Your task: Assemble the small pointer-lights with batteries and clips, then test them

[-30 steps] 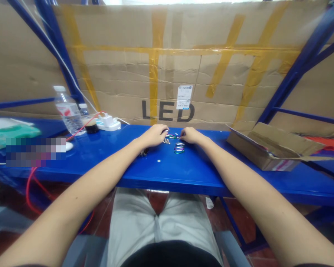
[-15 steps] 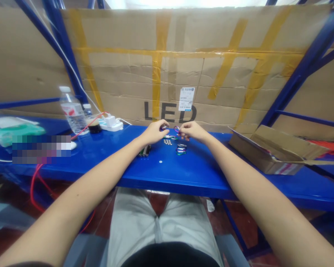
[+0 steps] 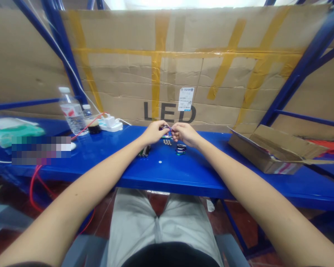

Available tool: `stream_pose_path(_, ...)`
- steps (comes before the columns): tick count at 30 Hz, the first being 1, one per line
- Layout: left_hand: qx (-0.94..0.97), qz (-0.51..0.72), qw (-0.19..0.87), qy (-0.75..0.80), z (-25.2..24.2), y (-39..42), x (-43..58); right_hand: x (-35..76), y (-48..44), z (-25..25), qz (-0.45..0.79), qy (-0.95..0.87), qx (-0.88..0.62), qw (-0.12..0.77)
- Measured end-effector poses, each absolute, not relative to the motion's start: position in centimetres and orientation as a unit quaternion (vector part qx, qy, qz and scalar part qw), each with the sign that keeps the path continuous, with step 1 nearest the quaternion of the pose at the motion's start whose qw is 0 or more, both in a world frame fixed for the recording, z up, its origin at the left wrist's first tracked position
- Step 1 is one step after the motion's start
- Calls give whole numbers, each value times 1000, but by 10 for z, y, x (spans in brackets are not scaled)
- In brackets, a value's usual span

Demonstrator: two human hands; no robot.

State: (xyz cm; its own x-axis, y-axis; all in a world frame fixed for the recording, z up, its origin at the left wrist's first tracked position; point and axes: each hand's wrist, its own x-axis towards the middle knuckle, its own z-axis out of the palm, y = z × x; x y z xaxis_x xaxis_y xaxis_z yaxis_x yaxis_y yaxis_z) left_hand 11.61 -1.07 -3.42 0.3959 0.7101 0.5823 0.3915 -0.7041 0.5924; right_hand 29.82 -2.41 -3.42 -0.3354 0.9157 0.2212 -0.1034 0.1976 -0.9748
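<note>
My left hand (image 3: pixel 156 132) is closed round a small shiny item, mostly hidden by the fingers. Fingers of my right hand (image 3: pixel 184 134) pinch a purple carabiner (image 3: pixel 171 129), which meets the item in my left hand. Just below the hands, several small round silver pieces (image 3: pixel 167 142) lie in rows on the blue table (image 3: pixel 167 174). Closer to me is a group of coloured carabiners (image 3: pixel 180 149), black, blue and green among them. Dark slim tubes (image 3: pixel 145 151) rest beside my left wrist. More shiny coloured items (image 3: pixel 167 137) show partly behind my fingers.
An open cardboard box (image 3: pixel 272 152) stands at the right. On the left are a water bottle (image 3: pixel 72 113), a smaller bottle of dark liquid (image 3: pixel 93 124), a white power strip (image 3: pixel 111 124) and a green packet (image 3: pixel 15 133). A large cardboard sheet (image 3: pixel 133 74) rises behind the table.
My right hand has moved left with the purple carabiner, bringing it against the item in my left hand. The left hand has stayed almost in place.
</note>
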Motion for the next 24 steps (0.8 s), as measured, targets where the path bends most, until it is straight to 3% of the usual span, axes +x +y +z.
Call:
stream_pose_path(13,807,443,182,345,-35,-17,124,291,-29,-32,492,-610,-344,517)
stream_pose_path(20,793,450,265,315,-40,-10,121,292,-26,-34,433,-654,-331,524)
stream_pose_path(24,822,443,186,306,-37,-12,115,295,-22,-35,352,-703,-359,503)
